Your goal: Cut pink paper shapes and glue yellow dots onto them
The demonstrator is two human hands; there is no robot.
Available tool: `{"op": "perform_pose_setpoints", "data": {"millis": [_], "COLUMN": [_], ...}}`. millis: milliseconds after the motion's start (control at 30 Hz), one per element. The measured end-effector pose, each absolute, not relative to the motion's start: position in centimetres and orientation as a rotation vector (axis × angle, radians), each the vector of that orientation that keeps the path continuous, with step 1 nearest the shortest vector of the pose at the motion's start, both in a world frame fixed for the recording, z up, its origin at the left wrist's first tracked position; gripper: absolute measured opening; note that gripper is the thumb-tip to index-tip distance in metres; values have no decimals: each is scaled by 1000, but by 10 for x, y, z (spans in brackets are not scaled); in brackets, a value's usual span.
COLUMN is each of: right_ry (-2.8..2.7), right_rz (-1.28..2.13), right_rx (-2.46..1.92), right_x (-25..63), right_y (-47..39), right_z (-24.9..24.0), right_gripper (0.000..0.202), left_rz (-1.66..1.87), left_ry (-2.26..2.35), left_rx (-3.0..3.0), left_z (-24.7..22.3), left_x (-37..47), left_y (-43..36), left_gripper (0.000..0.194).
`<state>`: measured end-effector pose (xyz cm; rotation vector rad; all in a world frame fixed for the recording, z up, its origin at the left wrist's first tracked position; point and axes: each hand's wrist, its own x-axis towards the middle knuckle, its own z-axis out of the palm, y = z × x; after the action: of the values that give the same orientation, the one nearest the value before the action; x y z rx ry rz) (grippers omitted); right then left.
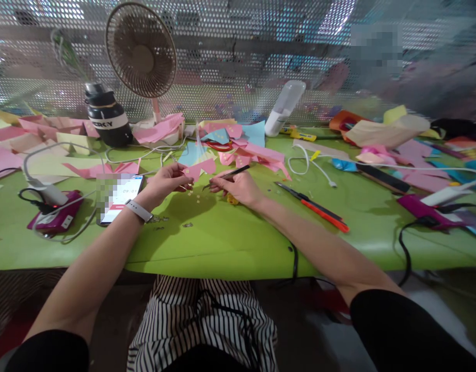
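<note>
My left hand (170, 182) pinches a piece of pink paper (201, 168) at its left end, above the green table (222, 243). Slim dark tweezers (238, 170) sit in my right hand (240, 188), their tip pointing left, just below the paper and apart from it. Tiny pale bits (198, 197) lie on the table between my hands. A small yellow object (232, 199) shows partly under my right hand. Small metallic-looking pieces (187, 225) lie nearer to me. Left of my left wrist lies a lit phone (124, 199).
A utility knife (319, 209) lies right of my right hand. Behind are pink paper scraps (257, 155), red-handled scissors (220, 145), a fan (143, 57), a black bottle (108, 119) and a white cable (310, 165). Purple power strips stand left (62, 214) and right (431, 209).
</note>
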<state>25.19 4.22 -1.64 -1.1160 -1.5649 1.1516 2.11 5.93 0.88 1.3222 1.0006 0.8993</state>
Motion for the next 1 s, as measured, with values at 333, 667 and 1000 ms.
{"op": "perform_pose_setpoints", "data": {"millis": [333, 667, 1000], "right_ry": [-1602, -1720, -1492], "right_rz": [1022, 882, 995], "right_rx": [-988, -985, -966], "right_x": [248, 249, 251], "right_y": [21, 17, 20], "right_z": [1, -4, 6], "right_gripper": [40, 34, 41], "left_rz": [774, 772, 840], "left_ry": [946, 958, 970], "left_rx": [1210, 1210, 1195], "left_z": [0, -4, 5], "left_x": [26, 26, 27], "left_y": [58, 58, 56], "left_gripper": [31, 35, 29]}}
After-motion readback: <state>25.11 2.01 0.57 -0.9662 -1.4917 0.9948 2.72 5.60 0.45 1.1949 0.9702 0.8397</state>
